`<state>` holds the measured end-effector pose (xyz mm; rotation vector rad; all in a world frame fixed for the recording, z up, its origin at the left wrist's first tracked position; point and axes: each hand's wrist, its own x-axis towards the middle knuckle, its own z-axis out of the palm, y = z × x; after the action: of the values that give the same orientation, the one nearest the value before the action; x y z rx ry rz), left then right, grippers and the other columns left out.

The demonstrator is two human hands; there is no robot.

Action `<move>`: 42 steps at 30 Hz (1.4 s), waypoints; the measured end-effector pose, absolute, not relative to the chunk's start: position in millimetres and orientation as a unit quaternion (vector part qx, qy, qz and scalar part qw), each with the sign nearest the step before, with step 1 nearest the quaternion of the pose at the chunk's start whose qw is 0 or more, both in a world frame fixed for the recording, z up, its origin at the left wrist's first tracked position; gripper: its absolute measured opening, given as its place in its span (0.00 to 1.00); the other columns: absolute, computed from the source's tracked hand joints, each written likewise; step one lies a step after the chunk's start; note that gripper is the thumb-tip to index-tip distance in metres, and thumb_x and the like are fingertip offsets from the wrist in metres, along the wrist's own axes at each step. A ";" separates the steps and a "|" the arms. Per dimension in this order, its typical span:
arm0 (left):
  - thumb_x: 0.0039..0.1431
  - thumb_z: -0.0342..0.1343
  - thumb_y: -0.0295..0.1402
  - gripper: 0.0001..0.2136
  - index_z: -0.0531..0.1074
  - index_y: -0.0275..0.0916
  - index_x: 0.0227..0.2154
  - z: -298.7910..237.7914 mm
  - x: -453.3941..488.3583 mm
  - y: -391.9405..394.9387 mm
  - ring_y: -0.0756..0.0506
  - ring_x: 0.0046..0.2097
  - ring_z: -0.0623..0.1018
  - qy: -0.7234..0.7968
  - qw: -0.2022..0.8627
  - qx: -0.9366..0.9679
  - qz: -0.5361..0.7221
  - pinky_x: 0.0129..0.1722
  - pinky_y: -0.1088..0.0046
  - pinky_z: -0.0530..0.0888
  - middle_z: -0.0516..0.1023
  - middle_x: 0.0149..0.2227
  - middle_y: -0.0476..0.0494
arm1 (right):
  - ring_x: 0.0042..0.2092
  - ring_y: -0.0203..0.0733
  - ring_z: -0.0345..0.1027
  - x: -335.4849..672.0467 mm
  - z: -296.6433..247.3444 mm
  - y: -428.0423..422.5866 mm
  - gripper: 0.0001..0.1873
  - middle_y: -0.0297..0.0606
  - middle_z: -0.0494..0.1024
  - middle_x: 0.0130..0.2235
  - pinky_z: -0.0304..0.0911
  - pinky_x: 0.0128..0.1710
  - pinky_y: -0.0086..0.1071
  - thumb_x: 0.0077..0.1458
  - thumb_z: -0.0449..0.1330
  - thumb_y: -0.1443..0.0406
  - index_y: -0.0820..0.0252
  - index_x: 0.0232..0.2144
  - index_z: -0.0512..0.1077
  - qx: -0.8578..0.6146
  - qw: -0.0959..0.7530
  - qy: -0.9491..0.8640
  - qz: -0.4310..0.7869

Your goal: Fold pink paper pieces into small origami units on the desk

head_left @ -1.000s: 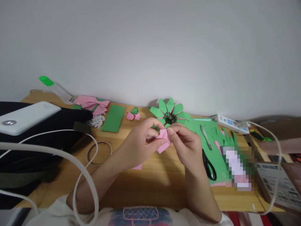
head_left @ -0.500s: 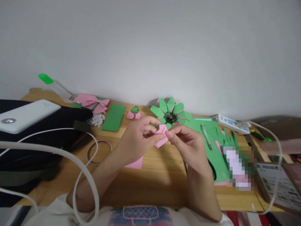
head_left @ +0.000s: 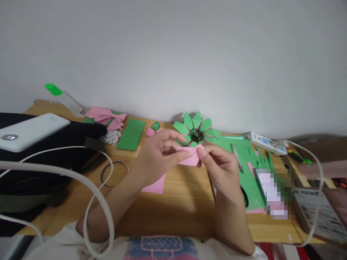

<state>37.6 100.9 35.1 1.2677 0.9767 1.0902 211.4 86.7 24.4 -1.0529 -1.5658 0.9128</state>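
A small folded piece of pink paper (head_left: 189,157) is held above the wooden table between both hands. My left hand (head_left: 159,153) pinches its left side, thumb in front and index finger raised behind. On the paper's right end, my right hand (head_left: 219,164) presses it between thumb and fingers. Just behind the hands stands a green folded-paper flower (head_left: 197,126) with pink edges and an open centre. Flat on the table under my left wrist lies a pink paper sheet (head_left: 155,186), partly hidden. A small pink and green folded piece (head_left: 154,128) sits behind my left hand.
Green paper sheets (head_left: 252,195) carry a pen-like tool (head_left: 238,159) at right, near a white power strip (head_left: 267,143). To the left are a green paper rectangle (head_left: 132,134), folded pink papers (head_left: 105,116) and a white power bank (head_left: 34,131). A white cable (head_left: 103,202) loops across my left forearm.
The pink paper has turned from an upright pose to lying sideways between my fingers. My right hand has shifted slightly to the right and keeps its pinch.
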 end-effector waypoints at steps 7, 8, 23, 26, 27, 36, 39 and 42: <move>0.52 0.65 0.31 0.07 0.74 0.43 0.34 31.1 41.1 96.1 0.47 0.39 0.78 0.472 0.261 0.596 0.595 0.43 0.68 0.75 0.78 0.38 0.48 | 0.28 0.35 0.69 206.7 22.5 81.4 0.04 0.32 0.77 0.25 0.65 0.28 0.30 0.53 0.65 0.66 0.56 0.26 0.77 -0.446 0.540 -0.624 0.347; 0.53 0.65 0.30 0.05 0.76 0.44 0.33 31.5 41.6 94.8 0.46 0.41 0.77 0.476 0.196 0.618 0.594 0.45 0.66 0.74 0.77 0.38 0.47 | 0.29 0.36 0.70 205.3 22.7 80.7 0.04 0.32 0.77 0.26 0.66 0.29 0.31 0.54 0.64 0.67 0.56 0.27 0.77 -0.451 0.547 -0.637 0.302; 0.55 0.58 0.26 0.10 0.78 0.39 0.40 34.8 46.1 92.5 0.47 0.45 0.81 0.388 0.541 0.554 0.501 0.49 0.73 0.77 0.83 0.43 0.46 | 0.36 0.40 0.74 198.9 23.5 72.0 0.09 0.39 0.80 0.35 0.68 0.37 0.33 0.54 0.62 0.73 0.58 0.38 0.71 -0.436 0.436 -0.782 -0.094; 0.55 0.60 0.27 0.07 0.79 0.39 0.37 35.5 42.3 94.5 0.48 0.41 0.83 0.389 0.546 0.549 0.499 0.44 0.75 0.78 0.85 0.38 0.48 | 0.35 0.38 0.73 199.9 28.5 70.2 0.07 0.37 0.79 0.34 0.68 0.36 0.31 0.56 0.61 0.73 0.58 0.37 0.70 -0.444 0.443 -0.778 -0.036; 0.55 0.60 0.27 0.06 0.80 0.40 0.35 35.3 40.9 94.8 0.48 0.39 0.83 0.389 0.545 0.555 0.493 0.43 0.75 0.78 0.85 0.36 0.49 | 0.35 0.37 0.72 200.6 30.6 69.8 0.06 0.37 0.78 0.33 0.67 0.35 0.31 0.57 0.60 0.73 0.58 0.36 0.70 -0.446 0.445 -0.777 -0.006; 0.53 0.61 0.28 0.04 0.81 0.39 0.28 36.5 36.8 92.6 0.49 0.32 0.81 0.428 0.525 0.578 0.455 0.35 0.77 0.76 0.84 0.29 0.49 | 0.29 0.31 0.65 210.5 34.1 70.7 0.03 0.29 0.73 0.27 0.61 0.30 0.27 0.55 0.64 0.68 0.57 0.30 0.73 -0.489 0.449 -0.710 0.234; 0.51 0.62 0.27 0.03 0.80 0.39 0.26 39.8 38.7 93.0 0.51 0.30 0.80 0.417 0.555 0.551 0.463 0.32 0.80 0.76 0.83 0.26 0.50 | 0.31 0.33 0.67 211.1 29.2 73.3 0.02 0.30 0.75 0.30 0.63 0.32 0.28 0.55 0.65 0.67 0.54 0.32 0.75 -0.468 0.483 -0.665 0.325; 0.50 0.62 0.27 0.03 0.79 0.38 0.23 42.8 39.2 94.8 0.51 0.29 0.80 0.414 0.571 0.554 0.442 0.30 0.81 0.75 0.81 0.24 0.51 | 0.31 0.34 0.68 211.7 26.8 75.1 0.03 0.30 0.76 0.28 0.62 0.31 0.29 0.54 0.65 0.67 0.53 0.30 0.77 -0.452 0.499 -0.633 0.382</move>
<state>39.2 94.8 42.8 1.2999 0.9716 1.0368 211.7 75.1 26.8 -1.0934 -1.5310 0.9251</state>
